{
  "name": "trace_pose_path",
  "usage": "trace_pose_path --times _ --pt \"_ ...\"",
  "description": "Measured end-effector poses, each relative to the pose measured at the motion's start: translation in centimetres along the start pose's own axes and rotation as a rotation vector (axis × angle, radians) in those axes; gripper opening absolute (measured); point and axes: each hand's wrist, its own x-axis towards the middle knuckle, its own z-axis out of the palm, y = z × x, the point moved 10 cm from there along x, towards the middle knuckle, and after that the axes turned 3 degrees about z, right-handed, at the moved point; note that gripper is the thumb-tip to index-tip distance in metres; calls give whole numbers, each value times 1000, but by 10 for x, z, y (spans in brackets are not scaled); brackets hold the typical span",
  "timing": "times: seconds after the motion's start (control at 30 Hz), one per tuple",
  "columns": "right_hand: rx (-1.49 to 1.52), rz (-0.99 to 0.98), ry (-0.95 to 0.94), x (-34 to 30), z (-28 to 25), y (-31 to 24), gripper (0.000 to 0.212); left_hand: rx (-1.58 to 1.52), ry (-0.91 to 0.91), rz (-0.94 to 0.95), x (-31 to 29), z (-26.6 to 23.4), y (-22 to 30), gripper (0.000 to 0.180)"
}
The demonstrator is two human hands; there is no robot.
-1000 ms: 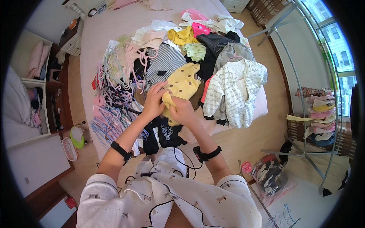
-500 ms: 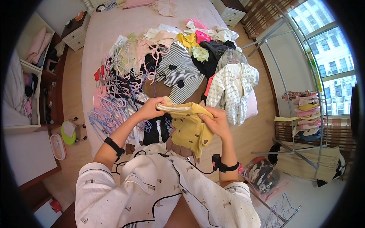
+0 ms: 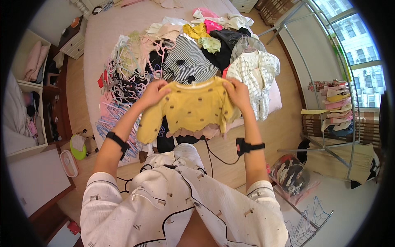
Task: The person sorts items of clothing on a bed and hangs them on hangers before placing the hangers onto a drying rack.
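Head view: two hands, one garment between them. The left hand is closed on one shoulder of a yellow top, and the right hand is closed on the other, so it hangs spread at the centre, over the near side of the bed. The top is mustard-coloured with scattered dark oval spots, two long sleeves, a pale inner neckline and one small white tag. Beyond it lies one striped garment with two black patches; to the right, one white patterned garment. Hangers tangle at left, too jumbled to count. Two black straps sit nearer, one behind each hand.
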Motion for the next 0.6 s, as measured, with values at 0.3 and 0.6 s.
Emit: trace_pose_path --times 0.3,0.6 --pt "81 119 -70 -7 141 91 31 124 252 -259 0 22 -162 14" --pt "50 199 -478 -72 261 101 32 72 193 -701 -183 71 -311 14"
